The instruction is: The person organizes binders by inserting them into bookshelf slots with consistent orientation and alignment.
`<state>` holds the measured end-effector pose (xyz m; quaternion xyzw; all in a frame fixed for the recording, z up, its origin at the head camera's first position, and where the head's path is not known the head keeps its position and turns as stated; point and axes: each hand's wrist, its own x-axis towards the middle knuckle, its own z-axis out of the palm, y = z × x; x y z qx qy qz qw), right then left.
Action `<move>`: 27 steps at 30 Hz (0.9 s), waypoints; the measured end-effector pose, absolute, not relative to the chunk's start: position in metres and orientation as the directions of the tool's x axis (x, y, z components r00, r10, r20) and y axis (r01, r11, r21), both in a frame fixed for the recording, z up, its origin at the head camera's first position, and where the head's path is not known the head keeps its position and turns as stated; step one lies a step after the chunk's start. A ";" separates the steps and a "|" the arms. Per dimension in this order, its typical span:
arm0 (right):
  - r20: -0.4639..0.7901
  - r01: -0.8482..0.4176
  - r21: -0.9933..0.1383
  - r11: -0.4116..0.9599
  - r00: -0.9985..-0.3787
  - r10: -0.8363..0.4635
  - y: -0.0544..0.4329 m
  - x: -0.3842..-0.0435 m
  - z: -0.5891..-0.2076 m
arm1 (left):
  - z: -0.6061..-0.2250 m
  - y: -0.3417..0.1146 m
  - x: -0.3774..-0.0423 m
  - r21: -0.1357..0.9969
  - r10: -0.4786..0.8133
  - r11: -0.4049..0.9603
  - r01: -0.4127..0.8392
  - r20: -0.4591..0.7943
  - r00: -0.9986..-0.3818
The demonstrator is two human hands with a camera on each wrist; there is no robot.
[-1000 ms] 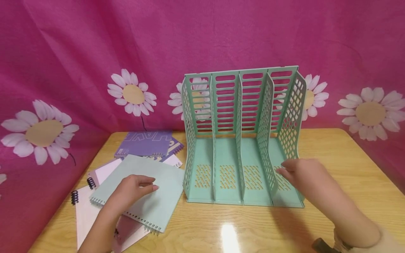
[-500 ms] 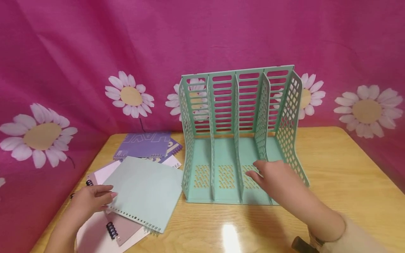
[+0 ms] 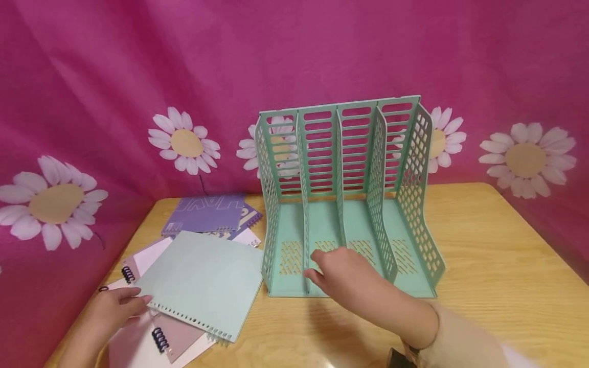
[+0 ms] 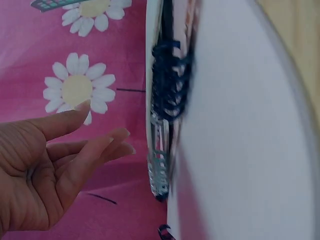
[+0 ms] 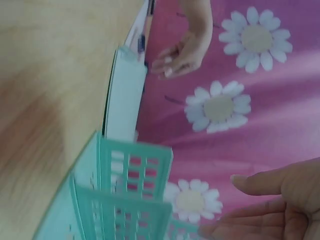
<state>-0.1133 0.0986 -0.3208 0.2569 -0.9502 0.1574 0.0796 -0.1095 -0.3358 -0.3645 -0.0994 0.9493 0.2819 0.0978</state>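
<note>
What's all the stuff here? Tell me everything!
Cloth: one, magenta, hanging behind
Daisies: at least five, white and yellow, on the cloth
Table: one, light wood, before the cloth
File rack: one, mint green, on the table
Top notebook: one, pale green, left of the file rack
Purple notebooks: two, purple, behind the top notebook
Pinkish notebooks: several, pale to dusty pink, partly under the top notebook
Dark object: one, dark, bottom edge, unclear
Sleeve: one, cream, right arm
Left hand: one, bare, beside the top notebook
Right hand: one, bare, at the file rack's front

Head looks forward-down; close wrist views share its backdrop [image 3: 294, 51].
</note>
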 end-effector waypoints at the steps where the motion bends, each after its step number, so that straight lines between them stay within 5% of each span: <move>1: 0.223 -0.532 -0.257 0.807 -0.845 -0.486 0.093 -0.113 -0.321 | -0.366 -0.339 -0.108 0.495 -0.145 0.829 -0.258 -0.255 -0.956; 11: 0.166 -0.625 -0.323 0.711 -0.777 -0.607 0.043 -0.108 -0.333 | -0.381 -0.359 -0.101 0.635 -0.177 0.667 -0.390 -0.374 -0.910; 21: 0.085 -0.668 -0.162 0.726 -0.743 -0.664 0.006 -0.100 -0.343 | -0.389 -0.373 -0.112 0.598 -0.225 0.642 -0.480 -0.452 -0.863; 27: -0.018 -0.662 -0.057 0.747 -0.748 -0.664 -0.021 -0.099 -0.352 | -0.393 -0.374 -0.115 0.611 -0.229 0.668 -0.425 -0.375 -0.898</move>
